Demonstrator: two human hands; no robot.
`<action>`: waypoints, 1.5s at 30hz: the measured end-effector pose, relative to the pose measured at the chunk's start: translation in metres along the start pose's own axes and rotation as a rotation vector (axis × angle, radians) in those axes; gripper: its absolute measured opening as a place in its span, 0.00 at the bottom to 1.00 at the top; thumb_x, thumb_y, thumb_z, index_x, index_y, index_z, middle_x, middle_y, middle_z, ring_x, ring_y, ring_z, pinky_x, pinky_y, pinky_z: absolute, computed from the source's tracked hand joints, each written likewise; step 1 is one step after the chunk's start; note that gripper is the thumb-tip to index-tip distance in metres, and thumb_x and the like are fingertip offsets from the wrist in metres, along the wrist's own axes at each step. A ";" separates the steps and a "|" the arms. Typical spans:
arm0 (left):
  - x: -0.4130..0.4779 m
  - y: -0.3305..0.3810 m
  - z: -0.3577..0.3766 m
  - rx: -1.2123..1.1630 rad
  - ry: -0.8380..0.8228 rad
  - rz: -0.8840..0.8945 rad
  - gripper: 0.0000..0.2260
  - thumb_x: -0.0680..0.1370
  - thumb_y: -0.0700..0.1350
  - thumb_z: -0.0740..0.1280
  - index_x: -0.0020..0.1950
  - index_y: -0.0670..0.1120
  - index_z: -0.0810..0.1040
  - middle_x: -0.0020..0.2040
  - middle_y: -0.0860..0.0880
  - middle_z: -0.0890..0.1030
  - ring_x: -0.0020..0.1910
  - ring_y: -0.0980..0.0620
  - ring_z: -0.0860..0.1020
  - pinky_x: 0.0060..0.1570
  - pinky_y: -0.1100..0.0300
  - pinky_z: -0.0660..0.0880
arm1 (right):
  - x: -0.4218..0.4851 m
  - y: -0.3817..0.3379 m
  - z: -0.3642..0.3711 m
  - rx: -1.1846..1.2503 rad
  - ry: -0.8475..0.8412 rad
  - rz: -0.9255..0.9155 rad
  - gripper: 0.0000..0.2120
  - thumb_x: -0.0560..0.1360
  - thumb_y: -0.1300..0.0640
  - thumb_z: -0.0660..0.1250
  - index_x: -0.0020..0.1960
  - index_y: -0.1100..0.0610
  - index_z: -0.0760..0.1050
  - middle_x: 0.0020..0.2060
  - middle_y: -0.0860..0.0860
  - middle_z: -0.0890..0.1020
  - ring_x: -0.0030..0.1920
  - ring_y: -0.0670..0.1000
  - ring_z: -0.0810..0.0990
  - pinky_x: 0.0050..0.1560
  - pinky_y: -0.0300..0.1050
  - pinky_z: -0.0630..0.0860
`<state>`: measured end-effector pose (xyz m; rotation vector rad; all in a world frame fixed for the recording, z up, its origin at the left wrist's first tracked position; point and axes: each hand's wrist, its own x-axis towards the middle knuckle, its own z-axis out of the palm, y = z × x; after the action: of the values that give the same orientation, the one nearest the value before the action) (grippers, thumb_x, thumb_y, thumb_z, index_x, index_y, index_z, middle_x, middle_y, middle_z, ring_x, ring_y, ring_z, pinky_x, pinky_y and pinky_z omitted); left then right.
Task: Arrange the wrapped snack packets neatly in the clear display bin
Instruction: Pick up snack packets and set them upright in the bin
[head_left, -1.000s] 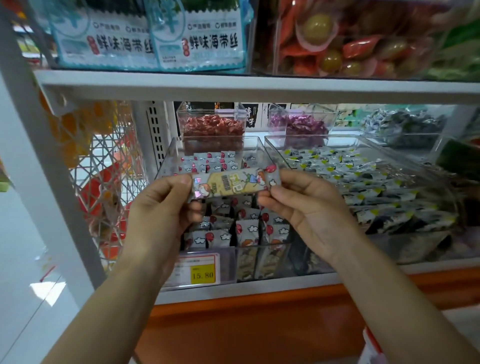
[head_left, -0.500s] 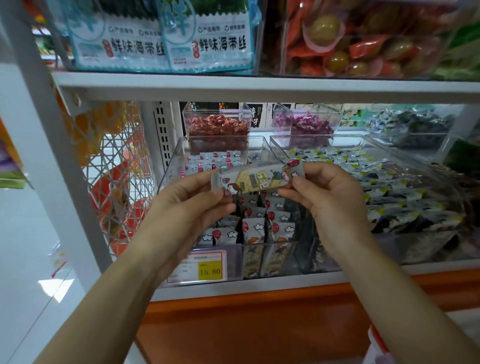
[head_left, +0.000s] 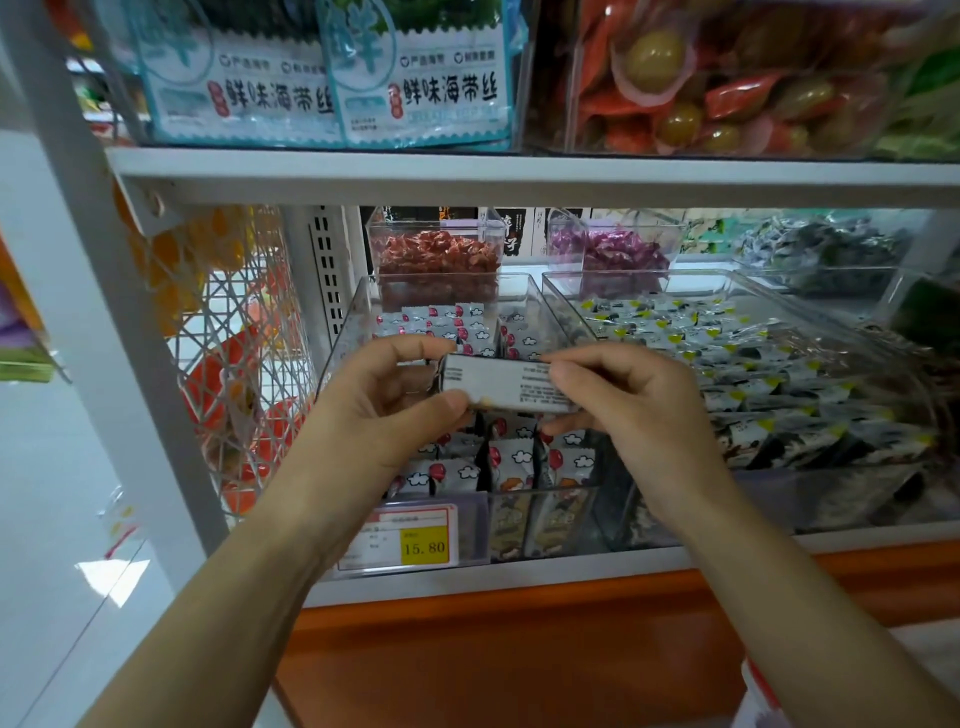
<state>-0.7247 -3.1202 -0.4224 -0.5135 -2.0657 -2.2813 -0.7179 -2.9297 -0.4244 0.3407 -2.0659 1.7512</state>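
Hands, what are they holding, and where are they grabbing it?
One snack packet, white back showing. The left hand pinches its left end, the right hand its right end.

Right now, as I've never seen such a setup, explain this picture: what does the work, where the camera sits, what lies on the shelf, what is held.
No machine here: the grips are a person's bare hands, filmed by one head-worn camera looking forward and down. The left grip and right grip each pinch one end of a snack packet, its white printed back facing the camera, above a clear display bin holding rows of wrapped packets. The bin sits on a white shelf and carries a yellow price tag. A neighbouring bin of black-and-white packets stands to its right.
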 end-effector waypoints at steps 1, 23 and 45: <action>-0.001 0.001 0.001 0.024 -0.004 0.009 0.16 0.63 0.46 0.71 0.50 0.55 0.80 0.52 0.46 0.83 0.51 0.46 0.82 0.56 0.51 0.75 | 0.000 -0.001 0.000 0.031 0.006 0.012 0.07 0.73 0.61 0.69 0.41 0.50 0.83 0.39 0.49 0.84 0.39 0.52 0.83 0.35 0.46 0.82; -0.002 0.013 -0.001 0.139 0.098 -0.122 0.08 0.68 0.44 0.71 0.33 0.40 0.83 0.33 0.47 0.84 0.33 0.49 0.83 0.30 0.63 0.79 | -0.005 -0.006 0.007 -0.140 -0.039 -0.108 0.10 0.72 0.61 0.69 0.36 0.48 0.81 0.35 0.45 0.83 0.35 0.40 0.80 0.35 0.31 0.76; -0.004 0.013 -0.003 0.357 0.018 -0.039 0.08 0.74 0.42 0.67 0.37 0.46 0.84 0.37 0.49 0.84 0.35 0.53 0.82 0.33 0.66 0.79 | 0.009 0.000 -0.023 0.051 -0.417 0.313 0.13 0.63 0.51 0.67 0.43 0.57 0.81 0.44 0.51 0.83 0.41 0.44 0.83 0.35 0.37 0.79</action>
<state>-0.7189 -3.1257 -0.4112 -0.4325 -2.4152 -1.8594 -0.7223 -2.9063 -0.4172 0.4495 -2.4778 2.0576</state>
